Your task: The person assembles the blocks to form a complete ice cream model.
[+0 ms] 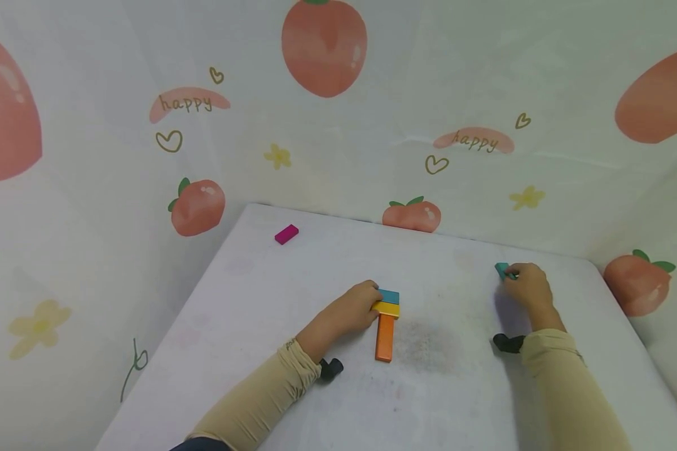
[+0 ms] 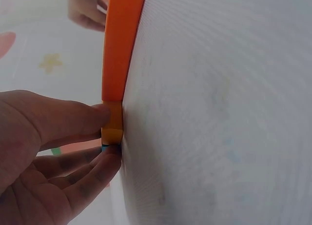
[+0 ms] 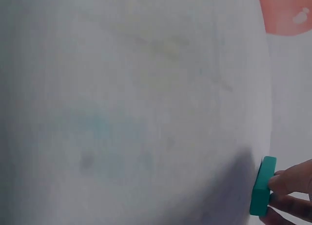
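Side by side on the white table lie a blue block [image 1: 389, 296] and a yellow block [image 1: 387, 309], with an orange block [image 1: 385, 338] extending from the yellow one toward the near edge. The left hand [image 1: 352, 308] has its thumb and fingers at the left ends of the blue and yellow blocks; in the left wrist view, the left hand [image 2: 58, 152] pinches them at the yellow block [image 2: 113, 122]. At the right rear, the right hand [image 1: 530, 287] pinches a teal block [image 1: 502, 269]. The right wrist view shows that teal block [image 3: 263, 186] between thumb and fingers.
A magenta block [image 1: 286, 234] lies at the table's back left. Patterned cloth [image 1: 338, 144] rises behind the table [image 1: 231, 326] and at both sides. Black wrist camera mounts stick out beside both sleeves.
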Available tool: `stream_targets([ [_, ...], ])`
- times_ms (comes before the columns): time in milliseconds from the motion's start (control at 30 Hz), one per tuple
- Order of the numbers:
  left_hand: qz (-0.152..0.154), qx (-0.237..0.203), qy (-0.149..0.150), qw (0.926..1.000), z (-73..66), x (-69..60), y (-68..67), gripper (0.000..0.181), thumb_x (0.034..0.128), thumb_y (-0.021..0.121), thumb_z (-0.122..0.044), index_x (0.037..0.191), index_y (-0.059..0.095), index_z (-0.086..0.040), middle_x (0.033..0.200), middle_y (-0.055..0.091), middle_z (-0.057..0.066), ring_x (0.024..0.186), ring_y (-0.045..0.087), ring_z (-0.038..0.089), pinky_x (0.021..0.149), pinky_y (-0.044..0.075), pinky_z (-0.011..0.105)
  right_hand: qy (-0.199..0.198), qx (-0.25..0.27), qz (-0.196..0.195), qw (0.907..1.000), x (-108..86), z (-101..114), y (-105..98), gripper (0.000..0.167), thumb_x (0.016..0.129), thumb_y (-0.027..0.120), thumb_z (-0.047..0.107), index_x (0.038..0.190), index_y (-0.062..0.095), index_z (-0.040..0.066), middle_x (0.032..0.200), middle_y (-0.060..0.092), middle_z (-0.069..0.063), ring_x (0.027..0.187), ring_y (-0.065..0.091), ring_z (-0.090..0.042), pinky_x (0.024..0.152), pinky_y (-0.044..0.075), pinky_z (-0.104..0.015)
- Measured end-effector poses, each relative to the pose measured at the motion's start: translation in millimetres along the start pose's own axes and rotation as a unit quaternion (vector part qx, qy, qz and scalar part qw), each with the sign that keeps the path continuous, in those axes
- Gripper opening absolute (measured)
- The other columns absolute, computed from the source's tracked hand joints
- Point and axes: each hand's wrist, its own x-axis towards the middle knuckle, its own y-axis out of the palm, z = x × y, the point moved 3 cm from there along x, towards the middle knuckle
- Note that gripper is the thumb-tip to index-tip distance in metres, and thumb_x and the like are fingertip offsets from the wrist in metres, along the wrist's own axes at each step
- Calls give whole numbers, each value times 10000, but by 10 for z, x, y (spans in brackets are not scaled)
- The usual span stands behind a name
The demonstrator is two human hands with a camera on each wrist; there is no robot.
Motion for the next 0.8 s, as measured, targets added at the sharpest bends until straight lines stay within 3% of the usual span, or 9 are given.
stream_targets([
  [333, 14, -35, -10, 10000, -7, -23, -12, 319, 1031, 679, -106, 1320, 696, 27, 1391, 645, 159, 1245, 645, 240, 1104, 537, 333, -679, 40, 163, 9975, -11, 358, 177, 384, 934, 547, 35, 1258, 678, -124, 1373, 547, -434, 1232, 553, -578, 1034, 464, -710],
  [500, 21, -57, -30, 10000, -15, -21, -18, 320, 1032, 674, -101, 1323, 697, 30, 1393, 647, 165, 1239, 650, 245, 1099, 543, 340, -948, 115, 167, 9953, -20, 545, 284, 361, 921, 565, 11, 1228, 707, -113, 1350, 591, -405, 1120, 598, -484, 982, 506, -661],
  [633, 30, -55, -42, 10000, -18, -10, -18, 317, 1030, 675, -96, 1320, 700, 27, 1387, 651, 162, 1232, 653, 237, 1093, 546, 334, -1048, 33, 161, 9944, -37, 693, 352, 330, 927, 586, 16, 1203, 737, -84, 1332, 630, -365, 1103, 616, -444, 968, 522, -636],
  [800, 27, -80, -71, 9999, -19, -13, -23, 322, 1028, 679, -100, 1328, 696, 18, 1363, 655, 139, 1203, 650, 213, 1085, 547, 316, -1072, -26, 221, 9940, -40, 845, 443, 303, 948, 601, 25, 1197, 756, -51, 1367, 625, -341, 1199, 618, -468, 1002, 520, -639],
])
